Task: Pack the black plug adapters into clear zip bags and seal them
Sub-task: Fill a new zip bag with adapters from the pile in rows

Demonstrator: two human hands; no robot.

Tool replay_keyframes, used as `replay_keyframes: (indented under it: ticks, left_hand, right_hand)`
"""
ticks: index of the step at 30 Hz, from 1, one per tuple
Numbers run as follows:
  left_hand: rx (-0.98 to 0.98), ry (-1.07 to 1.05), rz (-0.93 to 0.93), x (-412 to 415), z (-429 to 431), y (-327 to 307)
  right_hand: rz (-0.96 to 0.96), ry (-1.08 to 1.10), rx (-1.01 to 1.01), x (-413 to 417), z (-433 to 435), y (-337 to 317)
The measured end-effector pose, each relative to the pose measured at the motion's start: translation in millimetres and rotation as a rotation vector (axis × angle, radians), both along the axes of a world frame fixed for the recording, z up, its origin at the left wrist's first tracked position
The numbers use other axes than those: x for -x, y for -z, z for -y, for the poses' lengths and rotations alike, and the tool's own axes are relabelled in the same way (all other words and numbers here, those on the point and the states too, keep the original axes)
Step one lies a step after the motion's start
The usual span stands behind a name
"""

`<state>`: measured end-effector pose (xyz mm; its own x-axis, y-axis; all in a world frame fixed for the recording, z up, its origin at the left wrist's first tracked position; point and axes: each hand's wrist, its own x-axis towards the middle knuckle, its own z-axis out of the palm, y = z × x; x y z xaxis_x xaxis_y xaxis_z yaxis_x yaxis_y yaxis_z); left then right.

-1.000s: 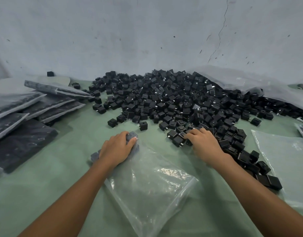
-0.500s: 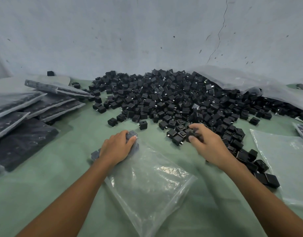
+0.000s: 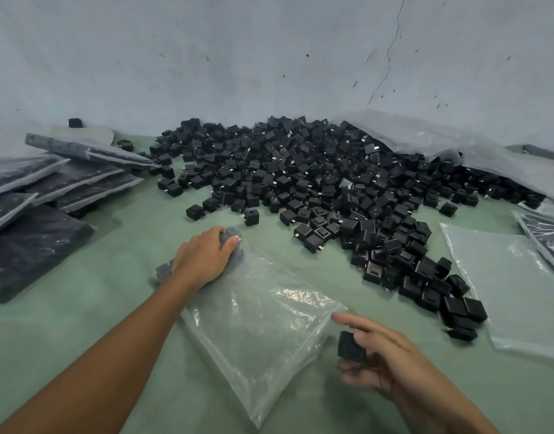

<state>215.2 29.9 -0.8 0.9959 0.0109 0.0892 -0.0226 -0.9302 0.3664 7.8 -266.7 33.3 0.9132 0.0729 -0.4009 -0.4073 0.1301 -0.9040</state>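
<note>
A big heap of black plug adapters point(image 3: 316, 180) covers the green table point(image 3: 113, 245) up to the wall. A clear zip bag point(image 3: 260, 330) lies flat in front of me, with a few adapters inside its far corner. My left hand point(image 3: 203, 258) rests on that corner, fingers curled over the adapters through the plastic. My right hand point(image 3: 382, 358) hovers near the bag's right edge and grips one black adapter point(image 3: 351, 347) between thumb and fingers.
Filled, flat bags point(image 3: 59, 180) are stacked at the left. An empty clear bag point(image 3: 513, 283) lies at the right, and a large plastic sheet point(image 3: 457, 145) drapes over the heap's right side. A grey wall point(image 3: 269, 57) stands behind.
My right hand has picked an adapter out of the heap's near edge and drawn it back toward me, beside the bag. My left hand has stayed on the bag's corner.
</note>
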Motion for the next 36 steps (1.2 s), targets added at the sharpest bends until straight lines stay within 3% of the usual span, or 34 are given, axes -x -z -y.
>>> replay_keyframes:
  ticks: [4,9,12,17,22,29,31,36]
  left_hand:
    - [0.007,0.001,0.009,-1.4,-2.2,1.2]
    - [0.009,0.005,0.013,-0.8,-0.9,2.8]
    - [0.008,0.005,0.036,-2.2,-1.8,2.6]
    - [-0.007,0.002,0.021,-1.6,-2.2,2.9]
    - [-0.011,0.002,0.040,-1.9,-2.3,3.1]
    - [-0.019,0.009,0.046,-1.9,-1.6,2.2]
    - [-0.017,0.008,0.051,-1.6,-1.2,2.2]
    - [-0.026,0.005,0.056,-1.2,-1.6,1.5]
  right_hand:
    - [-0.021,-0.062,-0.004,3.2,-17.7,3.2]
    - [-0.061,0.139,-0.096,6.3,-36.0,17.0]
    - [-0.136,0.101,-0.160,13.6,-35.2,21.7]
    - [0.030,0.019,-0.057,-0.6,-40.0,15.9]
    - [-0.116,-0.013,-0.565,-15.8,-58.1,13.1]
    - [-0.154,-0.053,-0.696,-54.2,-96.0,22.8]
    - [-0.081,-0.086,-0.650,-68.1,-108.0,18.1]
    - [0.077,0.062,-0.136,-93.6,-141.1,20.4]
